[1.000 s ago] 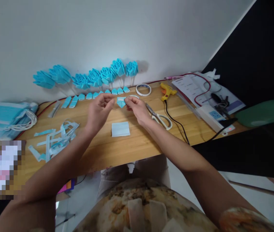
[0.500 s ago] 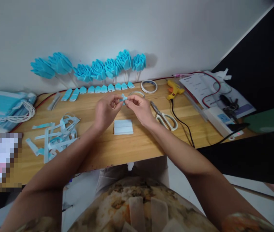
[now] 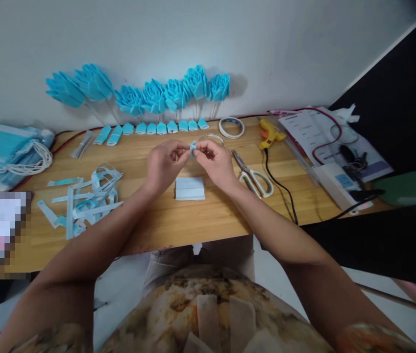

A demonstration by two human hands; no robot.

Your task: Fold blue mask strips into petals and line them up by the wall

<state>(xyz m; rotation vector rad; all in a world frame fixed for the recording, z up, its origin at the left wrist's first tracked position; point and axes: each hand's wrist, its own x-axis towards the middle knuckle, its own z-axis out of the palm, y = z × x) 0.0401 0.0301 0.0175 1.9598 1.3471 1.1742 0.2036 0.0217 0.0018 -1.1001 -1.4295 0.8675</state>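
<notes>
My left hand point(image 3: 163, 164) and my right hand point(image 3: 215, 164) meet above the wooden table point(image 3: 208, 215), both pinching a small folded blue piece point(image 3: 192, 146) between their fingertips. Just below the hands lies a small stack of light blue cut rectangles point(image 3: 190, 188). A roll of clear tape point(image 3: 213, 138) sits right behind my right hand. Further back, a row of several folded blue petals point(image 3: 156, 128) lines the wall, with several finished blue flowers point(image 3: 163, 93) on sticks leaning behind it.
White-handled scissors point(image 3: 254, 177), a tape roll point(image 3: 232, 127) and a yellow glue gun point(image 3: 272, 132) with its black cord lie to the right. A power strip point(image 3: 340, 184) and papers are at far right. Blue scraps point(image 3: 83, 201) and stacked face masks point(image 3: 5, 154) are at left.
The blue piece has been folded smaller between my fingertips, and my hands have drawn closer together. The view has shifted slightly, so the table sits further right in the picture.
</notes>
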